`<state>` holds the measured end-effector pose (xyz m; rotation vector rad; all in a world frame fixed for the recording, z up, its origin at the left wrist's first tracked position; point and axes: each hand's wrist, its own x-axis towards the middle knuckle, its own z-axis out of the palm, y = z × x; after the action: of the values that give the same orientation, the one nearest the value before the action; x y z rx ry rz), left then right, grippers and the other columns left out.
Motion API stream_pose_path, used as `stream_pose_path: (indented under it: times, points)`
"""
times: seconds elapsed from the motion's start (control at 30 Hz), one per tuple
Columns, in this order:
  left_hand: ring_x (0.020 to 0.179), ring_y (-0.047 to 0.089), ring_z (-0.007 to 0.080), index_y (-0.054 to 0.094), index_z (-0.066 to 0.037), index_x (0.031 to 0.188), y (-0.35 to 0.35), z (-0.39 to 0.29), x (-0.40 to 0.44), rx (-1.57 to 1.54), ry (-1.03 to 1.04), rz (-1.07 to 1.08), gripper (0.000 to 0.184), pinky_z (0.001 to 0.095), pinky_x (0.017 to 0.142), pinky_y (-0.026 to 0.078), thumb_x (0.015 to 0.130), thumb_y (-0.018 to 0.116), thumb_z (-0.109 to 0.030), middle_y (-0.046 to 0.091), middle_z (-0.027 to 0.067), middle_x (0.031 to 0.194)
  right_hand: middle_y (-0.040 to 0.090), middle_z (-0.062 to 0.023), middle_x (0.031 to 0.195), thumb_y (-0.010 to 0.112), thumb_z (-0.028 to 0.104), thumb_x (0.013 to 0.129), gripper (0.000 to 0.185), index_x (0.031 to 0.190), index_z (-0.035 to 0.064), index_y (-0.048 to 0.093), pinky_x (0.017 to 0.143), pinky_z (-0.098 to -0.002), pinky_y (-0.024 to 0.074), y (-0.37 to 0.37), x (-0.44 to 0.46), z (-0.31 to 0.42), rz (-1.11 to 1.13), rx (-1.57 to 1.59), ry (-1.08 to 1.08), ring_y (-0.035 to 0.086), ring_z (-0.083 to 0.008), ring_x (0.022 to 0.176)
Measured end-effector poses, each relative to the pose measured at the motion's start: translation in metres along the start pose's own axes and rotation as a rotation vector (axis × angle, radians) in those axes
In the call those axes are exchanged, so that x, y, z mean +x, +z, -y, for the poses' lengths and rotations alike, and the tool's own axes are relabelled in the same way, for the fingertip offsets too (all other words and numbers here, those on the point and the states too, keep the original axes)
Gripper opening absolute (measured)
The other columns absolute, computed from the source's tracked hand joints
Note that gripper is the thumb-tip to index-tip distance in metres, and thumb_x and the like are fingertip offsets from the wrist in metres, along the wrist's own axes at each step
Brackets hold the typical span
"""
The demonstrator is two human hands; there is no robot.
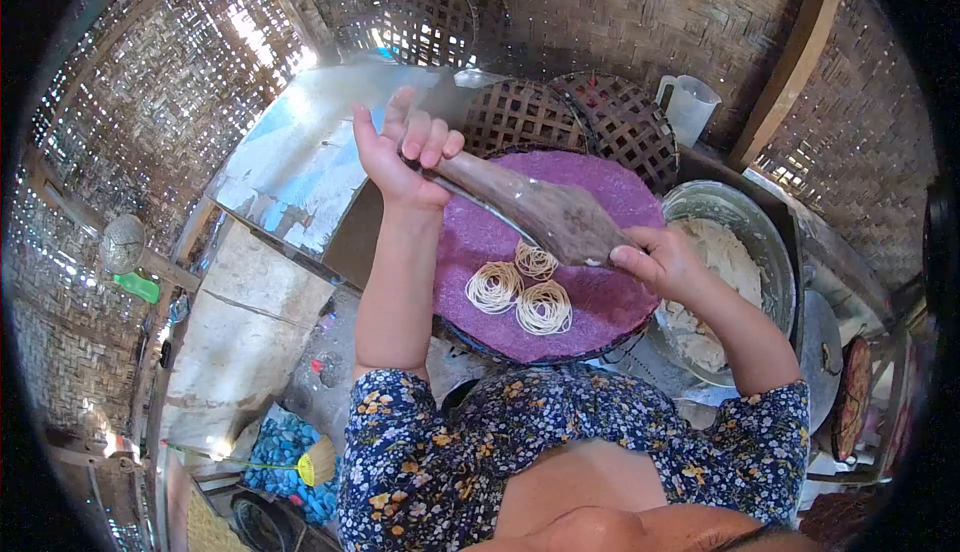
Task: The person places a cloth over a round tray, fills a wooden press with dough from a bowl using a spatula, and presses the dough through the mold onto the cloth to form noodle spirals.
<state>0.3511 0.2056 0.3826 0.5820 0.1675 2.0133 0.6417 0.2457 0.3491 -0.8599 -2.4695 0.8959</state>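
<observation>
Across my body I hold a long brown wooden paddle-like tool (535, 210), tilted down to the right and wider at its right part. My left hand (412, 152) is closed around its narrow upper end, with the thumb and a finger sticking out. The lower end is pinched by my right hand (665, 264). Below the tool lies a round purple mat (610, 317) carrying three coiled nests of pale noodle-like strands (544, 308). The tool partly overlaps the topmost nest.
A large metal basin (785, 252) with pale dough (728, 252) stands at the right. Behind the mat are woven baskets (525, 117) and a clear plastic jug (690, 107). To the left is a worn table surface (300, 157). Woven bamboo walls (640, 12) enclose the space.
</observation>
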Motion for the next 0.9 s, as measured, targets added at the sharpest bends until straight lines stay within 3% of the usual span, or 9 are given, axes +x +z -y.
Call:
stream_pose_path:
  times: [0.2, 0.3, 0.43, 0.53, 0.63, 0.73, 0.8, 0.87, 0.9]
  points:
    - [0.033, 0.025, 0.0077, 0.055, -0.010, 0.079, -0.013, 0.031, -0.011, 0.005, -0.088, -0.058, 0.047, 0.0257, 0.041, 0.030, 0.089, 0.033, -0.051, 0.025, -0.0063, 0.039, 0.058, -0.0199, 0.064, 0.054, 0.042, 0.082, 0.043, 0.084, 0.0004, 0.063, 0.057, -0.0381, 0.0464, 0.006, -0.024, -0.020, -0.008, 0.011, 0.012, 0.059, -0.0342, 0.062]
    - [0.033, 0.025, 0.0080, 0.052, -0.012, 0.077, -0.017, 0.050, -0.009, 0.032, -0.132, -0.137, 0.044, 0.0257, 0.041, 0.030, 0.089, 0.033, -0.049, 0.024, -0.0060, 0.039, 0.057, -0.0211, 0.064, 0.052, 0.044, 0.083, 0.045, 0.082, -0.0001, 0.062, 0.058, -0.0395, 0.0463, 0.001, -0.035, -0.029, 0.038, -0.074, 0.145, 0.058, -0.0354, 0.061]
    - [0.034, 0.024, 0.0101, 0.052, -0.012, 0.073, -0.023, 0.066, -0.001, 0.024, -0.200, -0.117, 0.049, 0.0288, 0.043, 0.030, 0.088, 0.030, -0.053, 0.021, -0.0048, 0.038, 0.056, -0.0227, 0.064, 0.051, 0.045, 0.084, 0.046, 0.080, -0.0001, 0.060, 0.059, -0.0417, 0.0456, 0.004, -0.044, -0.046, -0.047, -0.122, 0.096, 0.058, -0.0365, 0.061]
    - [0.039, 0.030, 0.0112, 0.055, -0.011, 0.080, -0.031, 0.071, 0.008, -0.039, -0.229, 0.024, 0.052, 0.0297, 0.045, 0.033, 0.087, 0.029, -0.056, 0.028, -0.0038, 0.044, 0.055, -0.0223, 0.062, 0.051, 0.045, 0.083, 0.047, 0.076, -0.0005, 0.058, 0.057, -0.0419, 0.0447, 0.004, -0.046, -0.044, -0.075, -0.072, 0.129, 0.056, -0.0367, 0.059]
    - [0.050, 0.042, 0.0135, 0.057, -0.009, 0.095, -0.013, 0.075, 0.008, -0.097, -0.363, -0.117, 0.059, 0.0314, 0.052, 0.037, 0.086, 0.026, -0.059, 0.046, 0.0009, 0.059, 0.054, -0.0203, 0.059, 0.052, 0.045, 0.083, 0.047, 0.073, -0.0010, 0.056, 0.055, -0.0408, 0.0437, -0.002, -0.045, -0.036, -0.002, 0.012, 0.239, 0.056, -0.0345, 0.057]
    - [0.085, 0.056, 0.0199, 0.049, -0.007, 0.119, -0.049, 0.088, 0.003, 0.282, -0.794, 0.147, 0.060, 0.0348, 0.078, 0.043, 0.087, 0.034, -0.055, 0.058, 0.0090, 0.098, 0.054, -0.0180, 0.057, 0.053, 0.046, 0.082, 0.048, 0.072, -0.0012, 0.055, 0.054, -0.0393, 0.0430, -0.004, -0.044, -0.031, 0.021, 0.096, 0.314, 0.056, -0.0304, 0.056]
    - [0.108, 0.049, 0.0211, 0.042, -0.006, 0.126, -0.076, 0.118, -0.013, 0.797, -0.908, -0.102, 0.056, 0.0346, 0.091, 0.038, 0.088, 0.040, -0.047, 0.049, 0.0095, 0.123, 0.054, -0.0167, 0.057, 0.053, 0.046, 0.081, 0.048, 0.073, -0.0011, 0.056, 0.055, -0.0384, 0.0429, -0.004, -0.044, -0.028, 0.039, 0.163, 0.360, 0.056, -0.0277, 0.057]
    - [0.105, 0.047, 0.0202, 0.044, -0.008, 0.125, -0.083, 0.128, -0.043, 1.045, -0.772, 0.005, 0.052, 0.0335, 0.093, 0.033, 0.091, 0.033, -0.045, 0.054, 0.0066, 0.115, 0.055, -0.0160, 0.058, 0.053, 0.046, 0.081, 0.048, 0.075, -0.0008, 0.057, 0.055, -0.0376, 0.0431, -0.002, -0.044, -0.034, 0.010, 0.115, 0.270, 0.057, -0.0271, 0.057]
    - [0.106, 0.046, 0.0192, 0.043, -0.008, 0.126, -0.088, 0.128, -0.047, 1.082, -0.797, 0.049, 0.049, 0.0330, 0.094, 0.032, 0.091, 0.034, -0.041, 0.053, 0.0064, 0.115, 0.055, -0.0156, 0.058, 0.053, 0.046, 0.081, 0.048, 0.076, -0.0006, 0.058, 0.055, -0.0373, 0.0432, -0.001, -0.044, -0.037, -0.002, 0.091, 0.227, 0.057, -0.0268, 0.057]
